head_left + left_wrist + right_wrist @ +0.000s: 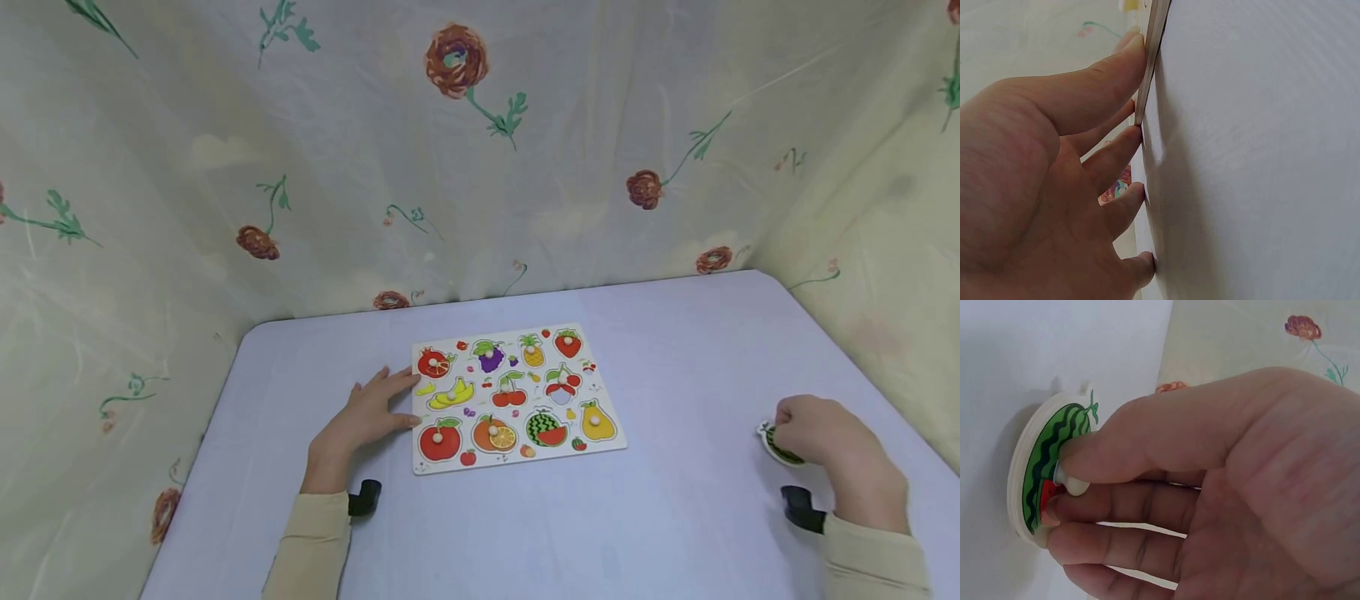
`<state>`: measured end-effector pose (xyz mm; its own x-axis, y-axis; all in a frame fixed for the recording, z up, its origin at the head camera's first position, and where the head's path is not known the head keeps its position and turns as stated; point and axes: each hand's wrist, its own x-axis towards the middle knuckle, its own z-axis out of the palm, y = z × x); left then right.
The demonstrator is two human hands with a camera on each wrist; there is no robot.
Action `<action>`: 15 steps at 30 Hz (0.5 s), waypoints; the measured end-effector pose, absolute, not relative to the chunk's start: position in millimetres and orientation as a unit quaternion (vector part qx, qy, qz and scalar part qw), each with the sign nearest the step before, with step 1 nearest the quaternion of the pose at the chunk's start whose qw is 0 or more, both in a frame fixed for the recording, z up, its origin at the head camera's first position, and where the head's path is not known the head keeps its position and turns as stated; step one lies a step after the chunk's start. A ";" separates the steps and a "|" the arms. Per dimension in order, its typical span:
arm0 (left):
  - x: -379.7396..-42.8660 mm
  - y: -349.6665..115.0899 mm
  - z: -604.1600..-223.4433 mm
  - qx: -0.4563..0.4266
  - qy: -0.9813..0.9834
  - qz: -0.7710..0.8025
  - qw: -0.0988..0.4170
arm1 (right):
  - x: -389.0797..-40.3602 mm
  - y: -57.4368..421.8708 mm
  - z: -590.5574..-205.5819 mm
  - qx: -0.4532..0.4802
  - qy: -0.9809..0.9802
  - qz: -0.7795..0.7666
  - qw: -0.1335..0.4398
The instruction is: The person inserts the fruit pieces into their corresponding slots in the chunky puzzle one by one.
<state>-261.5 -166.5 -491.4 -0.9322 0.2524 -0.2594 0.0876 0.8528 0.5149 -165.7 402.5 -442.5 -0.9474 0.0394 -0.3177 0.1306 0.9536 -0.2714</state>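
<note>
A white wooden fruit puzzle board (442, 467) with knobbed pictures lies flat near the middle of the table. My left hand (367, 412) is at its left edge, fingers spread and fairly straight. In the left wrist view the thumb (1094, 78) touches the board's side, while the lower fingertips rest on the table. Far to the right, my right hand (828, 437) pinches the small knob (1074, 482) of a watermelon puzzle piece (1054, 440) between thumb and index finger. The piece stands tilted close to the table; its white edge shows layered lines. The board's watermelon picture (546, 427) shows no knob.
The white-covered table (675, 367) has bare surface between the board and my right hand. Flower-patterned curtains (337, 167) hang along its back and sides. Black straps or mounts (365, 498) sit at both wrists.
</note>
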 end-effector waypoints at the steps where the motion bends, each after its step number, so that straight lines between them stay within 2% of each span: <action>1: -261.5 -166.5 -491.7 0.089 0.949 0.256 0.161 | -166.4 400.5 -442.9 0.041 0.976 -0.148 0.155; 15: -260.5 -166.0 -491.1 0.087 0.950 0.254 0.160 | -179.4 374.9 -446.4 0.023 0.976 -0.154 0.152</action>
